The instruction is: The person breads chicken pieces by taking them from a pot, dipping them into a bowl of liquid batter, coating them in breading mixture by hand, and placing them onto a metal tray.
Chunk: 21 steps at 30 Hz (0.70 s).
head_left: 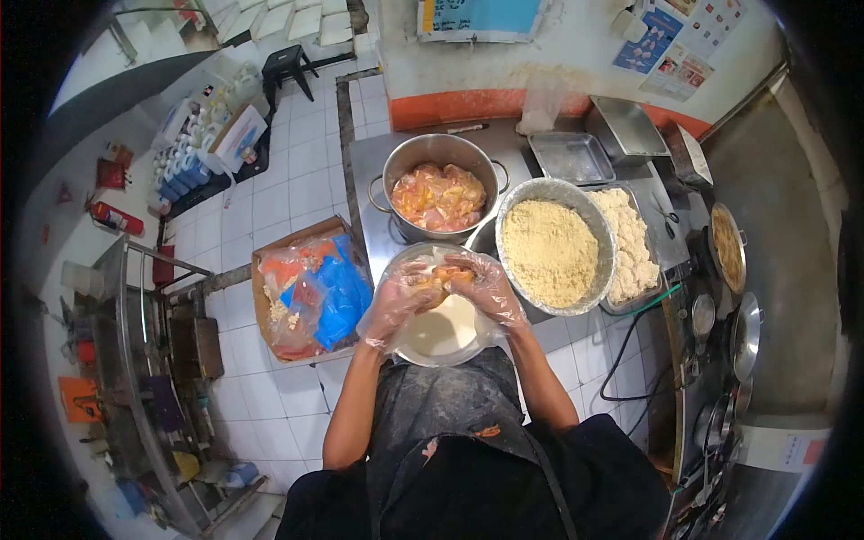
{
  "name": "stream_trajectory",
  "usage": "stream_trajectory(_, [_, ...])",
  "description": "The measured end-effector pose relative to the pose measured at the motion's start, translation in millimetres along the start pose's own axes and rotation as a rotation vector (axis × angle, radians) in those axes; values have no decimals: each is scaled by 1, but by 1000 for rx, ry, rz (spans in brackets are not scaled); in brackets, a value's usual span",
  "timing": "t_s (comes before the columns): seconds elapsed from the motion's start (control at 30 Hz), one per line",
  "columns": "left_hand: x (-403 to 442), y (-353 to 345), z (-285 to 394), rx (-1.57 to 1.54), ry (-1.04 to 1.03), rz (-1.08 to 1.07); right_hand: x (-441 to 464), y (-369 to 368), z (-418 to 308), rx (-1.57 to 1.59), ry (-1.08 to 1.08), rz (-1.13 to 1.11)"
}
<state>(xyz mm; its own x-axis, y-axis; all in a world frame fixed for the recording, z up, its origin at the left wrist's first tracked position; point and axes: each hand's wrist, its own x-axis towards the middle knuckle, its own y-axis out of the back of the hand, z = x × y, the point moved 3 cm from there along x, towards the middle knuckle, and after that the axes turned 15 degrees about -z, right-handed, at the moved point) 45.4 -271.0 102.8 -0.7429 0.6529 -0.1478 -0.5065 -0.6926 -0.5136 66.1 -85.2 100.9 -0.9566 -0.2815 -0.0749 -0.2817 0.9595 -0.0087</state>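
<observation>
My left hand (396,301) and my right hand (486,292), both in clear plastic gloves, hold a piece of raw meat (438,286) between them. It is above a metal bowl (409,346) of pale, creamy liquid (441,328). Behind the bowl stands a two-handled pot (396,171) filled with raw meat pieces (438,193). To the right, a large round basin (605,225) holds yellowish crumbs (551,247). Beside that basin, a tray of crumb-coated pieces (627,243) lies partly hidden by its rim.
A cardboard box (263,310) with plastic bags is left of the bowl. An empty metal tray (571,156) and a deep steel container (627,126) sit at the back. Pans (745,335) line the far right, and a black cable (616,364) hangs below.
</observation>
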Motion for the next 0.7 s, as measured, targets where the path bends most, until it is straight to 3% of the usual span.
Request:
stream_trajectory(0.1, [9, 3, -5, 317, 282, -112, -2, -2, -9, -121, -29, 26])
stream_trajectory(0.2, [14, 10, -22, 123, 182, -141, -3, 0, -9, -144, -46, 30])
stream_trajectory(0.4, [10, 14, -44, 130, -47, 15, -16, 7, -8, -245, -101, 104])
stream_trajectory(0.5, [9, 11, -37, 180, -131, 66, -24, 6, 1, 7, -85, 175])
stream_trajectory(0.63, [8, 32, -51, 235, -52, 35, -26, 15, 24, 53, -45, 178])
stream_trajectory(0.7, [10, 34, -55, 112, 14, 51, -27, 15, 35, 51, -73, 194])
